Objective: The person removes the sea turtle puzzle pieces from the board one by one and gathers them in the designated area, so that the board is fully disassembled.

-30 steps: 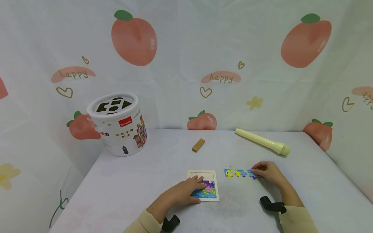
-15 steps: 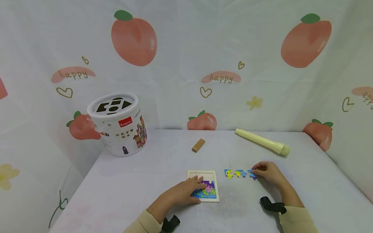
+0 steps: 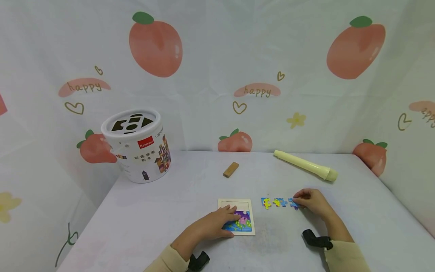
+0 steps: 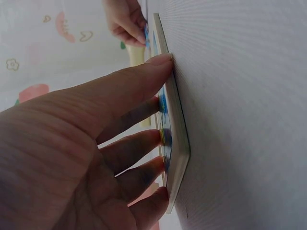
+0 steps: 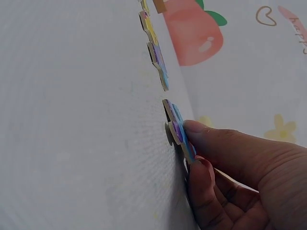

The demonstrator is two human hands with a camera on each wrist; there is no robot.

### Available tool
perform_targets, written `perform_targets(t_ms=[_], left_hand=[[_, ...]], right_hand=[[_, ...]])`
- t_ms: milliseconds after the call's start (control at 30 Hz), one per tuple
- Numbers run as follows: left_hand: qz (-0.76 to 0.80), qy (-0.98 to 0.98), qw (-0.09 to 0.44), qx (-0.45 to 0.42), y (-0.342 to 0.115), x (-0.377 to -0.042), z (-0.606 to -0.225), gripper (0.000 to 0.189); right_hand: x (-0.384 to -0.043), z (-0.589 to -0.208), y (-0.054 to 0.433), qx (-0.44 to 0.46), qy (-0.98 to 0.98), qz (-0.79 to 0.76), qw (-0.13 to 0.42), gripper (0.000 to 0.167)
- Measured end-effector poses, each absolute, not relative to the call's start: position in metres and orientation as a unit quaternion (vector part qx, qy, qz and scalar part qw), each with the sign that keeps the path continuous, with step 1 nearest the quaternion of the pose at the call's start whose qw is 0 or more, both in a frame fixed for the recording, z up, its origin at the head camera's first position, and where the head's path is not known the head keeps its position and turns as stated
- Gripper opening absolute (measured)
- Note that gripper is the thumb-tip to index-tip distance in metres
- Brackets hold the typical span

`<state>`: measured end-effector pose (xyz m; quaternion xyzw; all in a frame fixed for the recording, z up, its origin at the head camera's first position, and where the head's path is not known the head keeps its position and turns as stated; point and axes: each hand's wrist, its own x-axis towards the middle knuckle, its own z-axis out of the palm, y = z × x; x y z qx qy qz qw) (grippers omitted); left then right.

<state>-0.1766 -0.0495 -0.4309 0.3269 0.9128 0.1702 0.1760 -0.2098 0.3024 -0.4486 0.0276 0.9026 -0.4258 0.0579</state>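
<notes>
My left hand point(image 3: 215, 224) lies over a jigsaw puzzle board with a pale wooden rim point(image 3: 253, 223), fingers spread across it. Purple, blue and green picture pieces fill the board's near part, partly covered by the hand. In the left wrist view, the thumb point(image 4: 160, 60) touches the board's edge and the other fingertips rest on its face. To the right, my right hand point(image 3: 314, 202) pinches a blue and purple puzzle piece point(image 5: 178, 127) between thumb and finger, tilted close over the table. Two more loose pieces, one yellow and blue point(image 3: 266, 203) and another point(image 3: 280, 202), lie in a row left of it.
A small wooden block point(image 3: 230, 170) lies behind the board. Farther right is a pale yellow stick with a wider end point(image 3: 306, 165). At the back left stands a white tub point(image 3: 139, 151) with shaped holes in its lid. A printed cloth hangs behind the table.
</notes>
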Motion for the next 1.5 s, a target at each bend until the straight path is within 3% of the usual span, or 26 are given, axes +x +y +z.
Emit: perform_targets(t_ms=[300,767,1167,1500], left_hand=[[0.17,0.915,0.182,0.319,-0.048,-0.175,-0.43,0.054],[0.207,0.911,0.182,0.308,-0.05,-0.179,-0.429,0.062],[0.26,0.905,0.181,0.284,-0.058,-0.189,-0.43,0.06],[0.29,0.905,0.176,0.256,-0.077,-0.2,-0.432,0.076]], right_hand=[[-0.208,-0.448,0.302,0.034,0.906,-0.418,0.056,0.02],[-0.218,-0.438,0.3,0.011,0.908,-0.413,0.062,0.033],[-0.232,-0.426,0.24,-0.062,0.912,-0.399,0.072,0.02],[-0.239,-0.426,0.18,-0.153,0.887,-0.42,0.116,0.023]])
